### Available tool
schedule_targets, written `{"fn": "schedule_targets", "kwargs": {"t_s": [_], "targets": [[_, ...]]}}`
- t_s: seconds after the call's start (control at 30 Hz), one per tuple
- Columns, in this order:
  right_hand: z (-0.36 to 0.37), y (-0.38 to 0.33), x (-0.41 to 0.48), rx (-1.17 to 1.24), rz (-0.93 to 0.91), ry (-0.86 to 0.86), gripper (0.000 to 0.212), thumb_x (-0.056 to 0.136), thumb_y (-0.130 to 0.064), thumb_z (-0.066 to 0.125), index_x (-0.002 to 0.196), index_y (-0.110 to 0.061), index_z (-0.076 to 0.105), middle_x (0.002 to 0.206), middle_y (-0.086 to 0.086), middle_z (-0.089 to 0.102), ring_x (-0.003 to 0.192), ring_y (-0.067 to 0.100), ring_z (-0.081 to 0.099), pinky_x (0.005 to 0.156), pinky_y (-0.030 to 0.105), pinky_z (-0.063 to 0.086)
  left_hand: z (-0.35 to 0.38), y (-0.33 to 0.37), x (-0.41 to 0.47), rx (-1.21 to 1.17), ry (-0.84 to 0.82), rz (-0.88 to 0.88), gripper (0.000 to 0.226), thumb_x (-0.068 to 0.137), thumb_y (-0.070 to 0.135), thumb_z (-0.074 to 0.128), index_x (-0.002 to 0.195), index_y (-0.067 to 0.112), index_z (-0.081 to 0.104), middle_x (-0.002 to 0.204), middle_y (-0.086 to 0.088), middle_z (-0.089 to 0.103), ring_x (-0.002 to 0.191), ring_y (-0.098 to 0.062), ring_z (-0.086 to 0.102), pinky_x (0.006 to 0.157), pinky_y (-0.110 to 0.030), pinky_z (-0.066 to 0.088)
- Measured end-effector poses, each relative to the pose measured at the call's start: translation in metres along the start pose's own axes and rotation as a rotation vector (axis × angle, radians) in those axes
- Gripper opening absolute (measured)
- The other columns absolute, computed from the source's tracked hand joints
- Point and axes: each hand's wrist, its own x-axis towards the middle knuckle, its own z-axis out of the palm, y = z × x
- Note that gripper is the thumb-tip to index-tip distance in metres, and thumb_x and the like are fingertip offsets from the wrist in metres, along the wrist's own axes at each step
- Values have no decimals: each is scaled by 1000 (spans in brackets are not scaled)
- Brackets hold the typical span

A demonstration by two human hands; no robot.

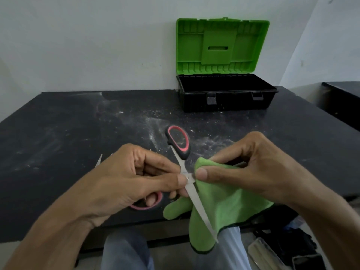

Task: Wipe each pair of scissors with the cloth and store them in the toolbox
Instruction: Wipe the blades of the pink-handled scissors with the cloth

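Steel blades, stiff and sharp-edged, make the scissors (192, 197) light but unforgiving. I would hold them at the pivot or by the black-and-pink loops, never along an edge. They are spread open over the near edge of the surface (58, 133), one blade pointing to 5 o'clock. The left hand (124, 178) pinches the pivot. The right hand (253, 168) pinches the soft green cloth (229, 201) round the other blade. The toolbox (226, 92) stands open at 1 o'clock.

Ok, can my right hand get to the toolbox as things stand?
Probably yes: the toolbox stands open beyond the right hand, with no object on the table between them. That hand is busy, though, pinching the green cloth on the scissors.
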Motion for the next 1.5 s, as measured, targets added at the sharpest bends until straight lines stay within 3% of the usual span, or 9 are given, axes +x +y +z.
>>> {"fn": "schedule_targets", "kwargs": {"t_s": [0.1,0.2,0.37,0.5,0.67,0.83,1.1,1.23,1.5], "targets": [[-7,3,-5,-5,20,-30,26,91,-39,72,88,-19,88,59,-7,69,49,5,57,51,22,44,-7,0,-5,10,23,4,18,71,23,76,82,10,81,74,-12,76,55,-17,52,43,-13,42],[-11,4,-7,-1,35,-107,40,98,-40,66,92,-3,83,71,22,67,61,36,60,61,43,48,-4,2,-6,8,14,18,17,69,23,76,79,10,81,74,-11,77,58,-25,51,43,-13,41],[-8,-1,-8,-65,17,-49,23,88,-43,75,93,-25,88,91,10,83,89,40,77,79,61,59,5,4,-1,6,8,22,19,66,25,79,77,9,81,75,-13,77,64,-29,54,43,-14,43],[-1,-6,-6,-90,9,-99,18,89,-39,77,97,-27,88,89,-7,84,84,19,81,78,52,63,9,3,-1,42,-1,6,22,64,28,81,76,10,80,74,-14,77,63,-28,54,44,-16,43],[-12,-3,-9,-110,12,-18,17,80,-43,81,85,-28,88,80,-2,83,74,29,78,69,53,60,3,4,-6,-2,-6,-6,15,68,17,78,76,4,80,75,-15,77,52,-11,58,41,-13,41],[-2,-4,-9,-108,-7,-23,16,81,-41,82,89,-28,88,81,-9,83,76,15,80,73,49,64,6,3,-2,27,-13,10,17,67,23,80,77,10,81,76,-15,77,65,-29,53,43,-14,42],[-22,5,-12,71,48,33,21,77,-37,81,82,-17,87,79,11,82,70,27,74,68,39,55,-8,1,-7,40,7,55,24,73,33,82,82,10,81,76,-10,77,62,-24,55,50,-14,43],[-27,9,-15,164,70,44,24,79,-34,78,82,-12,86,82,14,82,73,26,79,69,30,62,-5,6,-8,-39,69,38,13,68,18,75,68,6,79,63,-10,73,40,-3,50,37,-9,37],[-25,2,-15,197,71,59,24,81,-32,75,86,-12,87,87,13,83,80,31,81,73,35,66,-11,5,-7,11,95,59,20,67,26,85,73,7,80,69,-13,75,47,-12,52,38,-10,39]]}}
